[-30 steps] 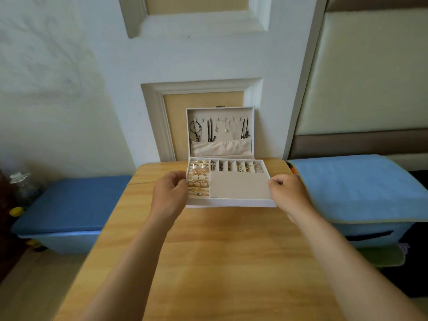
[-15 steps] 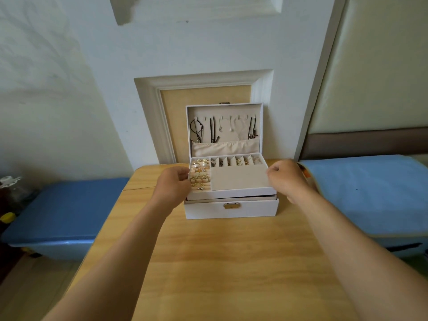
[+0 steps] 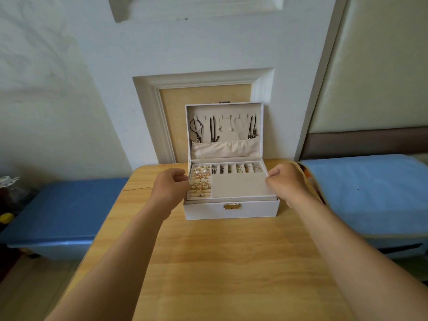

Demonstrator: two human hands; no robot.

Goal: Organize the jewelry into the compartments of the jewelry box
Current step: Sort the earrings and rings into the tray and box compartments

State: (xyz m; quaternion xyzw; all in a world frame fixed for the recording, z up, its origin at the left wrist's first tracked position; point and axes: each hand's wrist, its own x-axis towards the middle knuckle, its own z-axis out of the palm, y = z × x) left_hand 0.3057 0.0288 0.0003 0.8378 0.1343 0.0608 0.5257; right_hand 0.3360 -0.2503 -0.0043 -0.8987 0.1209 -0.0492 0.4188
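— So where's the jewelry box (image 3: 231, 210)?
— Twelve o'clock on the table (image 3: 220, 262), lid up, necklaces (image 3: 212, 128) hung inside it. The tray (image 3: 240, 188) sits in its top, with rings (image 3: 200, 181) filling the nine-o'clock column.
— And the hands?
— Left hand (image 3: 172, 187) at the tray's nine, right hand (image 3: 288, 183) at three, fingers curled by its rims, likely to seat it level. Gripping or only touching, I cannot tell. No readable writing anywhere.

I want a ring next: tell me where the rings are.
Head view: the rings fill the left column of the tray in the open box, just right of the left hand.
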